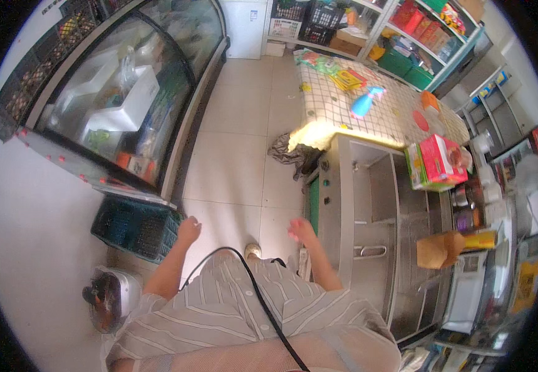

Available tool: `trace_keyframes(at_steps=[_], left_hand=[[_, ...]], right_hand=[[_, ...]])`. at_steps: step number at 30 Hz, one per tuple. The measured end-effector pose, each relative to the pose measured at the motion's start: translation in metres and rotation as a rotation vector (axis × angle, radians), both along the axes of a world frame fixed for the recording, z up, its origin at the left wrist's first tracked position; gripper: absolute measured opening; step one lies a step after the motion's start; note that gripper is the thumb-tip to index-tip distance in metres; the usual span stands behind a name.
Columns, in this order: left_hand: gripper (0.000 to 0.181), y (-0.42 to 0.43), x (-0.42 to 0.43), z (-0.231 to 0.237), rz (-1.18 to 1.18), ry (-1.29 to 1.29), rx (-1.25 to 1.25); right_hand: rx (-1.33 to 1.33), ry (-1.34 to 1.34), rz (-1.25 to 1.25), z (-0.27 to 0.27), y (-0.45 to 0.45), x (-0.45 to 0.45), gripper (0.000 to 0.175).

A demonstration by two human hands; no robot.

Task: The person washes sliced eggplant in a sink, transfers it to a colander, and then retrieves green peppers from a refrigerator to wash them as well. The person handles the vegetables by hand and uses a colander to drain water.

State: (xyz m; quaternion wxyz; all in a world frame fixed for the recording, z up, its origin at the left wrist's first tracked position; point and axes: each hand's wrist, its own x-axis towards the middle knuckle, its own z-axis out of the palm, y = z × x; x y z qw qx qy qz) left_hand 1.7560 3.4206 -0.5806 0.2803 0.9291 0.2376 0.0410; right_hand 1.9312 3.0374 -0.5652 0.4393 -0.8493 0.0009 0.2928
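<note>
My left hand (190, 229) hangs over the tiled floor beside a dark green plastic crate (134, 228), with its fingers curled and no object visible in it. Over the floor on the other side is my right hand (299, 230), loosely bent, near the knobbed front of a stainless steel counter (347, 209). It too shows no object. Between the hands lie pale floor tiles (224, 186). A black cable (255, 279) runs down across my striped shirt. A blue spray bottle (364, 104) lies on the checked tablecloth (324, 100) further ahead.
A glass display fridge (110, 93) lines the left side, with a waste bin (115, 297) nearer me. A crumpled dark bag (290, 151) lies by the table. Loaded shelves (371, 46) stand at the back. A pink box (441, 160) and a brown paper bag (436, 249) sit at the right.
</note>
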Motion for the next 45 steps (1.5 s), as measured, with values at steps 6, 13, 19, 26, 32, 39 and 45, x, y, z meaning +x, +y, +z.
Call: trace_keyframes(at_steps=[6, 13, 19, 26, 32, 39, 45], left_hand=[[0.019, 0.124, 0.132, 0.016, 0.147, 0.116, 0.171], [0.019, 0.254, 0.409, 0.064, -0.007, 0.045, 0.453], [0.015, 0.361, 0.608, 0.160, 0.009, -0.050, 0.674], [0.022, 0.511, 0.723, 0.188, 0.145, 0.090, 0.890], [0.016, 0.550, 0.738, 0.199, 0.037, 0.138, 0.935], [0.016, 0.564, 0.733, 0.203, -0.131, 0.036, 0.865], [0.015, 0.562, 0.731, 0.202, -0.085, -0.075, 0.746]], right_hand=[[0.303, -0.199, 0.313, 0.107, 0.208, 0.228, 0.030], [0.307, 0.161, 0.182, 0.072, 0.268, 0.386, 0.028], [0.262, 0.389, -0.021, 0.050, 0.268, 0.532, 0.024], [0.093, 0.072, 0.556, 0.013, 0.442, 0.729, 0.022], [0.171, 0.045, 0.759, 0.037, 0.615, 0.817, 0.017], [0.062, -0.318, 1.085, 0.034, 0.714, 0.782, 0.022], [0.061, -0.183, 1.167, 0.033, 0.752, 0.731, 0.022]])
